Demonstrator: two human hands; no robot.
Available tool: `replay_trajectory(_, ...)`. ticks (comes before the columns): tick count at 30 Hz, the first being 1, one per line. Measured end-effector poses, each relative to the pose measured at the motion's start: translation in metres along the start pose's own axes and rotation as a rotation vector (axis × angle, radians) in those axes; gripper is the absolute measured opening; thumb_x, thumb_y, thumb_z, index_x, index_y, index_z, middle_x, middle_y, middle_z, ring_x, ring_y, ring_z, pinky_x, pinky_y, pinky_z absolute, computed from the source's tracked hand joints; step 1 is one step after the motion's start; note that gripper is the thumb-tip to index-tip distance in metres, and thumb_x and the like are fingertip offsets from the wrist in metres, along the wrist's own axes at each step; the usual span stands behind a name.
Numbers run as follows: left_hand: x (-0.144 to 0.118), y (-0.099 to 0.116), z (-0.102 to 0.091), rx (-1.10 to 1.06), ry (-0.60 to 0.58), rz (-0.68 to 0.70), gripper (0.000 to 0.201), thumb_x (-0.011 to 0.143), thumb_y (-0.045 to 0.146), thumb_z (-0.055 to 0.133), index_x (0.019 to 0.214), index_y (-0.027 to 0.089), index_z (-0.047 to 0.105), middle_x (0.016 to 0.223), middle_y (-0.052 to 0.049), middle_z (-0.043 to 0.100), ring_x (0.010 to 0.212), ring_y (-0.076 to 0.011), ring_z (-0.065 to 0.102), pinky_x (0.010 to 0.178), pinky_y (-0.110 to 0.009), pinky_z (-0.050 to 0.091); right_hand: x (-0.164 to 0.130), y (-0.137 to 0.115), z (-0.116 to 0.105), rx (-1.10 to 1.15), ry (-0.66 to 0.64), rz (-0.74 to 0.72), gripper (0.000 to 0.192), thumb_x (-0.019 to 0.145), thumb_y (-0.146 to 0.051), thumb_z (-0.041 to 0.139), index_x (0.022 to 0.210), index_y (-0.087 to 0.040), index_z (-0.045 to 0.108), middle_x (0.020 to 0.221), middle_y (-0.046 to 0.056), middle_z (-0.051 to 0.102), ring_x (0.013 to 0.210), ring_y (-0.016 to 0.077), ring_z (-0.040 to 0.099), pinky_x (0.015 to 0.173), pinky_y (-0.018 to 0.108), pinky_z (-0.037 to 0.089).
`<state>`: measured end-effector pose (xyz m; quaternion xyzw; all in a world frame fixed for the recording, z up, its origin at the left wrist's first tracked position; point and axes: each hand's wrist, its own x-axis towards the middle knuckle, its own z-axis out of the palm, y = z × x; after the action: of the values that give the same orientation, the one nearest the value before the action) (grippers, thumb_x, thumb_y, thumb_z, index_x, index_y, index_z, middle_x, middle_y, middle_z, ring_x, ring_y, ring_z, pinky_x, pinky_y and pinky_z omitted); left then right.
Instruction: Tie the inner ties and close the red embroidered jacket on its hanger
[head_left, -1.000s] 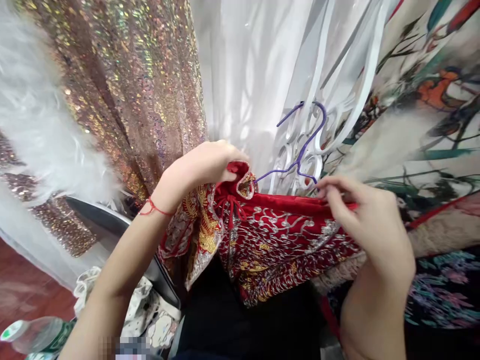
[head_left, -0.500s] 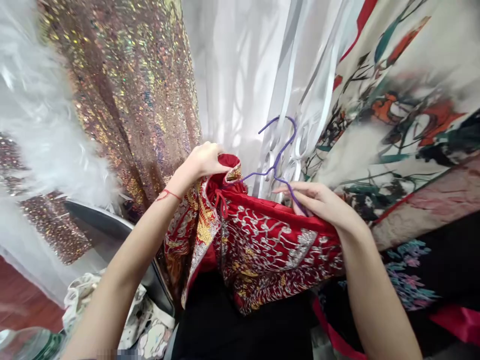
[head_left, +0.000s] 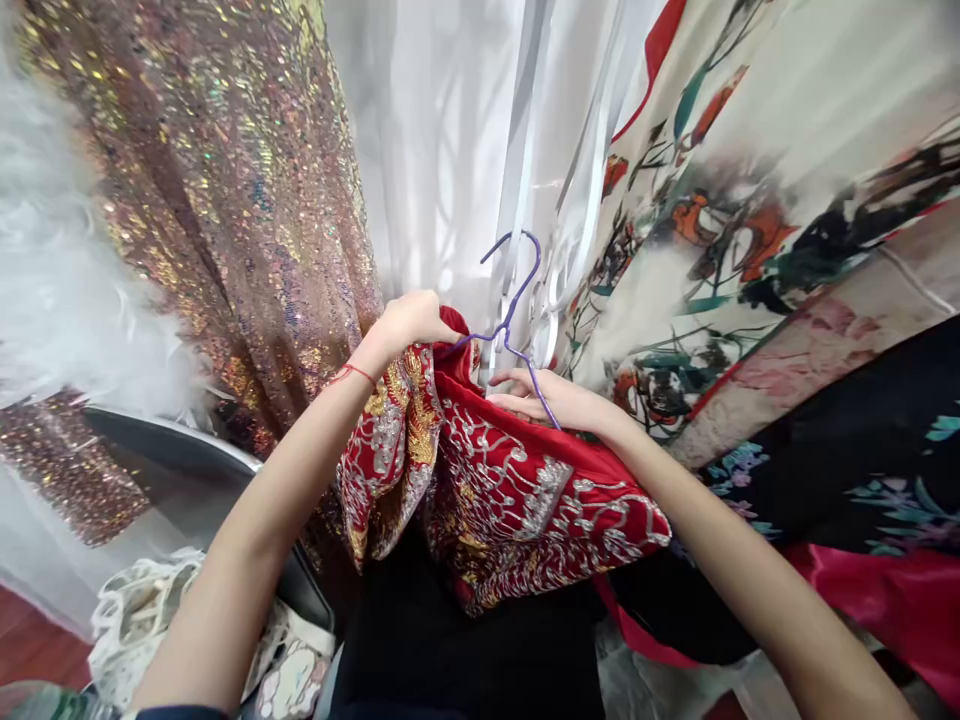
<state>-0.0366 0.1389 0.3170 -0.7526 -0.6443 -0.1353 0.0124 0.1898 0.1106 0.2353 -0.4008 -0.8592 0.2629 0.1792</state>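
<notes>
A red jacket (head_left: 517, 490) with silver and gold embroidery hangs between my hands, above my black-clothed lap. At its collar, my left hand (head_left: 416, 320) is closed on the red cloth, thumb toward the hanger. A purple clothes hanger (head_left: 508, 325) stands with its hook up. Its left arm runs into the collar by my left thumb, and its right arm dips inside the jacket's red upper edge. My right hand (head_left: 551, 398) is at that right arm, the wire crossing its fingers, which grip the hanger loosely. The hanger's lower part is hidden in the jacket.
A sequined cloth (head_left: 225, 200) and white feathery trim (head_left: 82, 260) hang at left. White sheer fabric (head_left: 442, 130) hangs ahead; a bird-patterned cloth (head_left: 720, 230) is at right. Below lie a dark chair-like backrest (head_left: 172, 450), a white patterned bag (head_left: 142, 620) and pink satin (head_left: 885, 600).
The view has turned right, so the surroundings shift left. My right hand and the hanger have come closer to my left hand, and the hanger's left arm sits at the collar.
</notes>
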Motion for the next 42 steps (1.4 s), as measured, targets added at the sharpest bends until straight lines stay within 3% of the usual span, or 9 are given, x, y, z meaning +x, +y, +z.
replay_trajectory(6, -0.016, 0.001, -0.009, -0.162, -0.126, -0.018, 0.037, 0.072, 0.048, 0.069, 0.064, 0.011, 0.067, 0.057, -0.003, 0.043, 0.055, -0.0133, 0.040, 0.059, -0.034, 0.034, 0.009, 0.005, 0.010, 0.037, -0.064, -0.124, 0.044, 0.084, -0.055, 0.058, 0.096, -0.015, 0.071, 0.074, 0.005, 0.066, 0.067, 0.0170, 0.058, 0.066, 0.031, 0.046)
replay_trajectory(13, -0.023, -0.007, -0.019, -0.319, -0.146, 0.045, 0.045, 0.068, 0.056, 0.071, 0.065, 0.012, 0.061, 0.066, -0.003, 0.046, 0.062, -0.0123, 0.041, 0.062, -0.032, 0.032, -0.016, 0.014, 0.002, 0.314, 0.121, 0.048, 0.039, 0.078, -0.059, 0.066, 0.078, -0.020, 0.065, 0.072, 0.002, 0.063, 0.071, 0.0179, 0.057, 0.072, 0.032, 0.048)
replay_trajectory(17, -0.037, -0.007, -0.015, -0.239, -0.066, 0.077, 0.037, 0.069, 0.050, 0.072, 0.069, 0.015, 0.064, 0.064, -0.001, 0.050, 0.063, -0.0131, 0.044, 0.063, -0.030, 0.033, -0.050, 0.013, -0.015, 0.571, 0.406, 0.112, 0.031, 0.082, -0.053, 0.068, 0.083, -0.023, 0.061, 0.079, 0.000, 0.062, 0.073, 0.0157, 0.058, 0.070, 0.027, 0.047)
replay_trajectory(22, -0.084, 0.005, 0.001, -0.087, 0.203, 0.068, 0.031, 0.074, 0.034, 0.070, 0.102, 0.020, 0.070, 0.086, -0.006, 0.067, 0.086, -0.0247, 0.061, 0.078, -0.036, 0.045, -0.072, -0.005, -0.007, 0.263, 0.728, 0.040, 0.032, 0.095, -0.051, 0.055, 0.079, -0.023, 0.055, 0.069, -0.003, 0.046, 0.063, 0.0125, 0.042, 0.060, 0.025, 0.036)
replay_trajectory(26, -0.145, 0.015, 0.049, -0.153, 0.605, 0.035, 0.045, 0.081, 0.034, 0.068, 0.124, 0.019, 0.063, 0.125, -0.015, 0.063, 0.117, -0.0325, 0.057, 0.100, -0.046, 0.048, -0.069, -0.010, 0.012, 0.140, 0.749, 0.060, 0.031, 0.097, -0.052, 0.051, 0.087, -0.024, 0.056, 0.071, -0.003, 0.049, 0.064, 0.0138, 0.044, 0.059, 0.026, 0.036)
replay_trajectory(28, -0.176, 0.025, 0.086, -0.274, 0.731, 0.120, 0.030, 0.090, 0.032, 0.061, 0.119, 0.025, 0.065, 0.117, -0.012, 0.067, 0.111, -0.0270, 0.062, 0.098, -0.042, 0.052, -0.067, -0.009, 0.017, 0.137, 0.738, 0.077, 0.030, 0.094, -0.054, 0.056, 0.090, -0.024, 0.055, 0.077, -0.001, 0.057, 0.069, 0.0154, 0.050, 0.064, 0.026, 0.041)
replay_trajectory(31, -0.209, 0.043, 0.140, -0.490, 0.591, 0.204, 0.019, 0.092, 0.029, 0.058, 0.108, 0.032, 0.067, 0.101, -0.009, 0.069, 0.093, -0.0229, 0.069, 0.082, -0.038, 0.060, -0.067, -0.005, 0.018, 0.129, 0.738, 0.092, 0.030, 0.092, -0.053, 0.062, 0.093, -0.024, 0.055, 0.083, 0.000, 0.062, 0.072, 0.0156, 0.053, 0.071, 0.027, 0.045)
replay_trajectory(34, -0.216, 0.056, 0.180, -0.564, 0.489, 0.026, 0.035, 0.093, 0.033, 0.058, 0.127, 0.025, 0.058, 0.118, -0.015, 0.066, 0.111, -0.0267, 0.067, 0.092, -0.042, 0.060, -0.068, -0.003, 0.018, 0.124, 0.752, 0.085, 0.027, 0.092, -0.050, 0.062, 0.095, -0.023, 0.056, 0.086, 0.000, 0.064, 0.071, 0.0146, 0.054, 0.072, 0.027, 0.044)
replay_trajectory(42, -0.147, 0.044, 0.245, -0.387, 0.450, -0.310, 0.098, 0.082, 0.056, 0.064, 0.153, 0.000, 0.026, 0.156, -0.037, 0.029, 0.152, -0.0476, 0.021, 0.121, -0.068, 0.021, -0.066, -0.004, 0.021, 0.070, 0.772, 0.092, 0.025, 0.091, -0.048, 0.063, 0.092, -0.024, 0.057, 0.080, -0.001, 0.063, 0.067, 0.0153, 0.055, 0.067, 0.027, 0.043)
